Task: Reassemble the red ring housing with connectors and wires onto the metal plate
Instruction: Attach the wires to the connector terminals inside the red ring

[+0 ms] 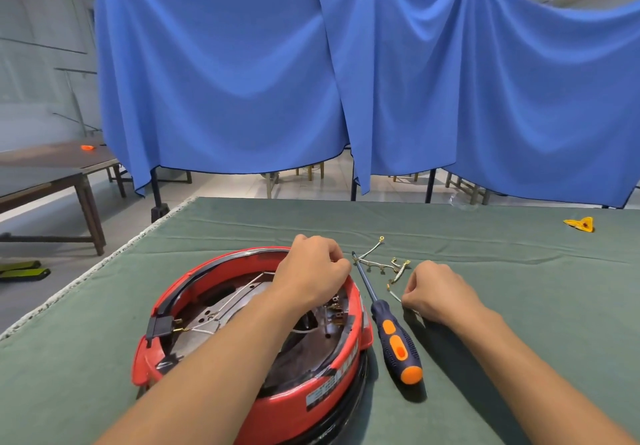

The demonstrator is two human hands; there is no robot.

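Note:
The red ring housing (194,292) sits on the green cloth in front of me, around a round metal plate (242,297) with white wires and brass connectors on it. A black connector block (160,326) is fixed at its left rim. My left hand (311,268) is over the housing's far right rim, fingers curled; what it grips is hidden. My right hand (434,292) rests on the cloth and pinches the end of a loose white wire (394,295). More loose wires with ring terminals (381,264) lie between the hands.
A screwdriver with a blue and orange handle (398,344) lies just right of the housing, tip pointing away. A small yellow piece (581,224) lies far right on the green-covered table (519,306). Blue curtains hang behind. A wooden table stands at the left.

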